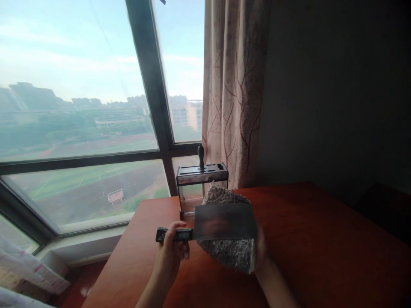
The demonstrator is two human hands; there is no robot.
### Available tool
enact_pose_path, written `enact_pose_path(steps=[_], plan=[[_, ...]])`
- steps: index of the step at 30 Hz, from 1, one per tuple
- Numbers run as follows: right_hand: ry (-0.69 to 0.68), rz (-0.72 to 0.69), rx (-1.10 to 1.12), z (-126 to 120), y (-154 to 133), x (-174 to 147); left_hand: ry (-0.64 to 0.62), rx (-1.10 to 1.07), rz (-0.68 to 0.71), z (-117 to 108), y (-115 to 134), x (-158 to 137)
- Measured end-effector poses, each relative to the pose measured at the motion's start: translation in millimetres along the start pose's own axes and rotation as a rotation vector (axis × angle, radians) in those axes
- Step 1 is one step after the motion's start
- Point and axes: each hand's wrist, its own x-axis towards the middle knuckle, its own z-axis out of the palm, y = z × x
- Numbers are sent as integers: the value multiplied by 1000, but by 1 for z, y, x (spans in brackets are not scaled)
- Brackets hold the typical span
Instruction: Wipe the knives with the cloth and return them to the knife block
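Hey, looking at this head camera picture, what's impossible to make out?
In the head view:
Right hand: its fingertips are hidden behind the cleaver and gray cloth.
Gray cloth: its middle is covered by the cleaver's blade.
Rack: lower right part blocked by the cloth.
Blade's reflection: too blurred.
Forearms: cut off by the bottom edge.
Far right corner: too dark.

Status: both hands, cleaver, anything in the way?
Left hand gripping cleaver by its handle. Right hand at grey cloth, fingers hidden. Blade in front of cloth. Knife holder beyond, not between hands.
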Motion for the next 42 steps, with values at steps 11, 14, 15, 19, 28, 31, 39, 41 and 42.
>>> enact_pose_path(steps=[11, 14, 15, 19, 28, 31, 39, 41, 42], plan=[[170, -28, 39, 7, -27, -2, 103, 16, 53, -1, 5, 3], [162, -6, 14, 10, -23, -2, 114, 9, 45, -3, 3, 5], [158, 1, 6, 10, -22, -2, 103, 15, 34, -5, 2, 6], [170, 32, -26, 7, -20, 1, 18, 76, -26, -12, 1, 9], [221, 118, -50, 2, -22, 4, -282, -166, -236, -21, 11, 1], [223, 132, -33, 3, -25, 3, -346, -192, -254, -25, 16, 0], [322, 57, -20, -1, -26, 7, -233, -161, -291, -20, 11, 4], [364, 19, -16, -1, -28, 6, -197, -165, -292, -21, 10, 5], [379, 2, -17, -1, -30, 5, -181, -164, -292, -22, 10, 6]])
